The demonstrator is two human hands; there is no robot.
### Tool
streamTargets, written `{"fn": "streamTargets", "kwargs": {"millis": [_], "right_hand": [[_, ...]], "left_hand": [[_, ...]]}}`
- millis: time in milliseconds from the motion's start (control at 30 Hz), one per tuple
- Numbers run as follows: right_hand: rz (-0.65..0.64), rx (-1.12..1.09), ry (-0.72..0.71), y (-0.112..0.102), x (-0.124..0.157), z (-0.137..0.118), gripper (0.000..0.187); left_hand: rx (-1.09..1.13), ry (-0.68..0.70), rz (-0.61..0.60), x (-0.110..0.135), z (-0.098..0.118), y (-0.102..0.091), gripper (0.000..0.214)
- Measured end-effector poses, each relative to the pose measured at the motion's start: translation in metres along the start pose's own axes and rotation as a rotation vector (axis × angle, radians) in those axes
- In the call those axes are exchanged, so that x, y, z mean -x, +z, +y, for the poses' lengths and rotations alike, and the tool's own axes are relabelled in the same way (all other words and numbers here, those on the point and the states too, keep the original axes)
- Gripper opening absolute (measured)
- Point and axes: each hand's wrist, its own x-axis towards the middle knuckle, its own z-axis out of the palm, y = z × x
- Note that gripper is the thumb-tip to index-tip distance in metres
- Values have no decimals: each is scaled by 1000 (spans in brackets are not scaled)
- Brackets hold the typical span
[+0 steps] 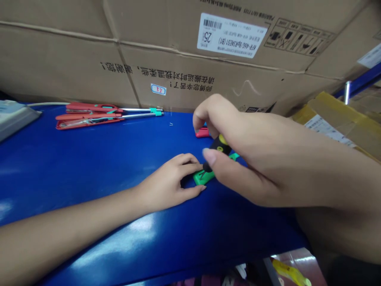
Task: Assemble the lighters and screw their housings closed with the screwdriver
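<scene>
My right hand is closed around a black and yellow screwdriver, held tilted with its shaft pointing down at a green long-reach lighter. That lighter lies flat on the blue tabletop, much of it hidden behind my right hand. At its near-left end my left hand rests on the table, thumb on one side and fingers on the other, gripping it. Whether the screwdriver's tip sits in a screw is too small to make out. Just behind, partly covered by my right hand, is a red piece, perhaps another lighter.
Two red long-reach lighters with metal tubes lie at the back left, the nearer one's casing opened. Tiny metal bits lie near the middle. A big cardboard box walls off the back. A white device stands far left.
</scene>
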Motion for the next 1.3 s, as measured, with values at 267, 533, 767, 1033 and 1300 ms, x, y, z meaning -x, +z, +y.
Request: {"fn": "streamTargets", "kwargs": {"millis": [267,533,767,1033,1300], "right_hand": [[-35,24,31,-2,-1,1,38],[-51,21,17,-5,2,4,31],[-1,118,52,-3,2,5,41],[-31,31,-28,-3,-4,3,31],[-49,-20,-90,-4,-2,3,27]], "left_hand": [[-21,9,8,1,0,0,30],[-29,28,4,0,-1,0,33],[-39,30,7,0,0,-1,33],[19,36,103,3,-3,1,25],[40,41,83,2,-3,0,16]]}}
